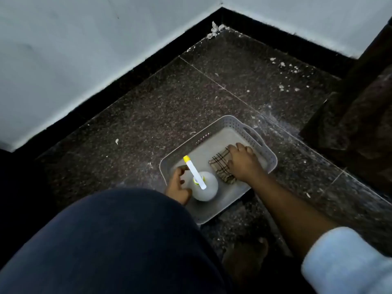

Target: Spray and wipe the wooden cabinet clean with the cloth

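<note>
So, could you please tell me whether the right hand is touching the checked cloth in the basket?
Touching. The head view shows the right hand lying flat on the checked cloth, its palm and fingers covering the cloth's right side, no gap visible.

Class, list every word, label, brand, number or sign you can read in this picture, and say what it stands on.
None can be read.
Spray bottle: white body, yellow nozzle tip, no legible label facing the camera.
Cloth: only a checked pattern, no writing.
Basket: plain grey perforated plastic, no marking visible.
Walls, floor and the dark wooden cabinet: no text or signs.
</note>
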